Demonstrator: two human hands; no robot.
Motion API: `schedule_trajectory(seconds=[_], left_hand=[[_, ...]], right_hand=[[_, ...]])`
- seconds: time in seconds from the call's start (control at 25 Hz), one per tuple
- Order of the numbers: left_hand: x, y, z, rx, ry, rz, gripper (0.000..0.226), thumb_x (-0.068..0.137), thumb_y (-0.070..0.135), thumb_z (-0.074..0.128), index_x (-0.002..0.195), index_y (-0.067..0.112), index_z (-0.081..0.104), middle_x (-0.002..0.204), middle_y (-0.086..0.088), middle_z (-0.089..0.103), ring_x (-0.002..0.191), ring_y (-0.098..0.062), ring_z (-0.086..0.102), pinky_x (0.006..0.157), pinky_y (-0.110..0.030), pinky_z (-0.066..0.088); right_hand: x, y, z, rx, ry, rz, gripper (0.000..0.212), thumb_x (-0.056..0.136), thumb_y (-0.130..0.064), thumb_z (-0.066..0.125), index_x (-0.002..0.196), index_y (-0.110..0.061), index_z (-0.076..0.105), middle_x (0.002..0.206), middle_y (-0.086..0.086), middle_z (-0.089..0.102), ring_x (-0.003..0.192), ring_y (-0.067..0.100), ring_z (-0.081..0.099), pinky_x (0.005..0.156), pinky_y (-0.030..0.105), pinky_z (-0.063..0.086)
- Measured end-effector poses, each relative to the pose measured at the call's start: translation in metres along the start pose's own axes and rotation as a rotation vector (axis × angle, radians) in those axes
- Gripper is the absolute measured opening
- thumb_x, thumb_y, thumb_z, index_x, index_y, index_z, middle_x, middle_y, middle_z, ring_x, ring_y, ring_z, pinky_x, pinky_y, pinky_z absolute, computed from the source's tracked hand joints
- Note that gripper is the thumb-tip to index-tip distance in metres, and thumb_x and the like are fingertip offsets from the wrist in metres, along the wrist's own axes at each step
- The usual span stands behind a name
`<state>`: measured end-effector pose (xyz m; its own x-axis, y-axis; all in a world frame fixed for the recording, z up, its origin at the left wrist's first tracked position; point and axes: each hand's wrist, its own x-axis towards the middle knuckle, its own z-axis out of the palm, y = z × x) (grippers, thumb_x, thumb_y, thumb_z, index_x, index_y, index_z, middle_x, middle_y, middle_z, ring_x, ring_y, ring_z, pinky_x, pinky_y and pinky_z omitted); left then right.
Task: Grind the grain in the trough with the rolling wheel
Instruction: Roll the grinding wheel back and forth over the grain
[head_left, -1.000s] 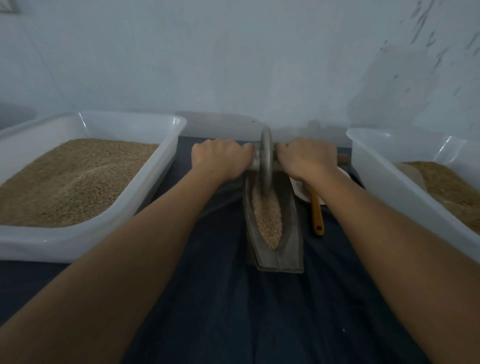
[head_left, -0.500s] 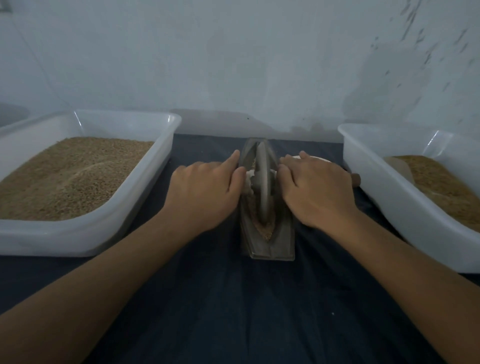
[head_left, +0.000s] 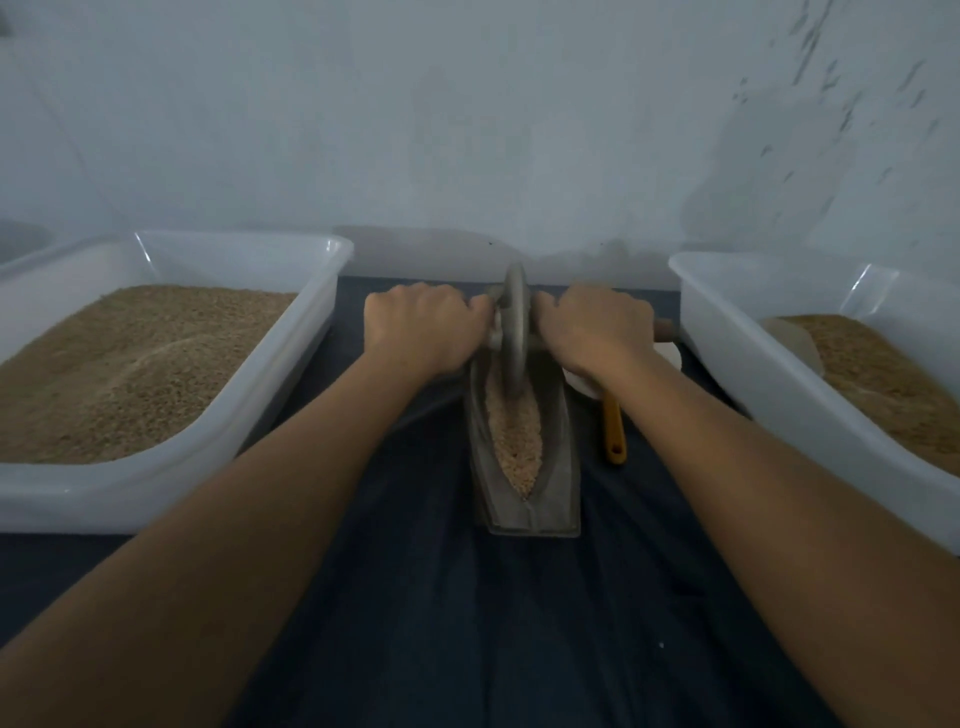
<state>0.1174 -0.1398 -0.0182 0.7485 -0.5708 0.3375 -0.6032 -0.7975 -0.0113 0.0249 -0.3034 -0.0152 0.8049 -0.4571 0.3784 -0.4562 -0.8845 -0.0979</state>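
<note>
A grey boat-shaped trough (head_left: 563, 467) lies lengthwise on the dark cloth in front of me, with pale grain (head_left: 517, 441) heaped along its groove. The grey rolling wheel (head_left: 514, 332) stands upright at the trough's far end. My left hand (head_left: 423, 327) grips the wheel's axle handle on the left side. My right hand (head_left: 595, 325) grips the handle on the right, whose wooden end (head_left: 665, 328) pokes out past my knuckles. Both arms are stretched forward.
A large white bin (head_left: 291, 374) full of brown grain stands at the left. A second white bin (head_left: 727, 353) with grain and a scoop stands at the right. An orange-handled tool (head_left: 614, 431) and a white dish (head_left: 579, 382) lie beside the trough. A wall rises behind.
The wheel rolled back toward me to the trough's middle half a second ago. It has since rolled forward again to the far end, uncovering the grain.
</note>
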Motion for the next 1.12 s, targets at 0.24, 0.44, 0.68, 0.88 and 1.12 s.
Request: schedule_trajectory(seconds=[0.24,0.44,0.68,0.88,1.12], left_hand=[[-0.090,-0.008,-0.011,-0.056,0.194,0.124,0.060,0.108,0.048,0.015,0.138,0.022,0.060,0.112,-0.002,0.076,0.096,-0.033,0.071,0.075,-0.043,0.052],[-0.095,-0.009,-0.016,-0.056,0.187,0.145,0.065,0.107,0.050,0.018,0.152,0.017,0.051,0.111,-0.001,0.076,0.096,-0.029,0.071,0.077,-0.042,0.052],[0.002,-0.005,0.002,0.044,-0.025,0.068,0.057,0.099,0.050,0.015,0.111,0.022,0.063,0.122,-0.011,0.069,0.102,-0.035,0.063,0.077,-0.043,0.036],[0.029,-0.012,0.002,-0.037,-0.176,-0.009,0.076,0.094,0.060,0.010,0.131,0.021,0.062,0.141,-0.015,0.062,0.124,-0.038,0.059,0.089,-0.048,0.037],[-0.048,-0.010,0.002,0.013,0.084,0.107,0.047,0.107,0.047,0.019,0.105,0.023,0.059,0.102,-0.004,0.071,0.087,-0.032,0.066,0.069,-0.038,0.042]], right_hand=[[-0.086,0.004,-0.019,0.092,0.142,-0.188,0.066,0.103,-0.044,0.016,0.135,-0.018,0.068,0.141,0.003,0.065,0.143,0.026,0.049,0.110,0.046,0.042],[-0.090,0.010,-0.019,0.099,0.140,-0.217,0.069,0.102,-0.047,0.014,0.142,-0.020,0.063,0.144,0.000,0.063,0.143,0.024,0.049,0.110,0.045,0.042],[0.002,0.000,0.003,-0.009,0.004,-0.019,0.056,0.102,-0.049,0.020,0.067,-0.022,0.055,0.069,0.001,0.054,0.064,0.022,0.048,0.067,0.039,0.032],[0.030,-0.005,0.006,-0.006,0.004,-0.043,0.052,0.101,-0.049,0.025,0.066,-0.022,0.052,0.067,-0.001,0.050,0.062,0.019,0.045,0.066,0.038,0.034],[-0.046,-0.002,-0.008,-0.010,0.122,-0.124,0.067,0.097,-0.046,0.010,0.077,-0.020,0.068,0.084,0.002,0.070,0.103,0.032,0.066,0.077,0.043,0.044]])
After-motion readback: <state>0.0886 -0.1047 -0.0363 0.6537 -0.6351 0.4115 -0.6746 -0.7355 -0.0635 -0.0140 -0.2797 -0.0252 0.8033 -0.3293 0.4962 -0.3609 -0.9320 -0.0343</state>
